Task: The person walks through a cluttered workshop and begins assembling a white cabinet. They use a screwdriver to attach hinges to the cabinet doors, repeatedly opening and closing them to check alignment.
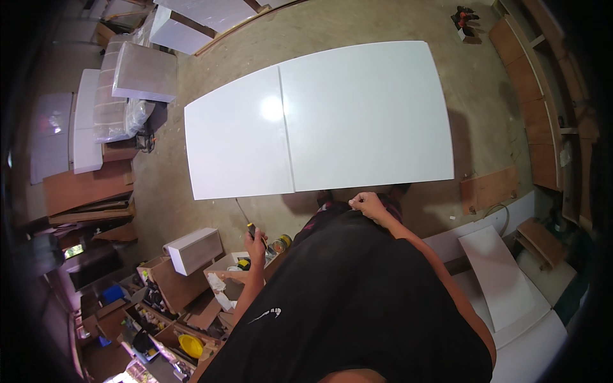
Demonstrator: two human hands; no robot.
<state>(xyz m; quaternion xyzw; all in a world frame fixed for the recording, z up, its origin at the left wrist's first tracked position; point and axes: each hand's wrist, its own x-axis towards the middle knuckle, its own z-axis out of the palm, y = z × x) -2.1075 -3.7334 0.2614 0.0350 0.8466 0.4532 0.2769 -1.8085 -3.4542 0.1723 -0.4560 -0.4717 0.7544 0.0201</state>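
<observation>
Left hand (257,242), between 7 and 8 o'clock, curls round a screwdriver (251,230); the right hand (368,207), just past 3, has its fingertips drawn together, pinching what I cannot tell. From my station, a glossy white panel (367,115) fills 12 o'clock, seamed, blocking my view of the floor beneath. I see brown boards (523,83) at 2, a wrapped bundle (115,89) at 10, a white box (195,252) at 8 and an open box (237,276) crowding the left forearm. The screwdriver is yellow and black, its thin shaft pointing toward 11.
</observation>
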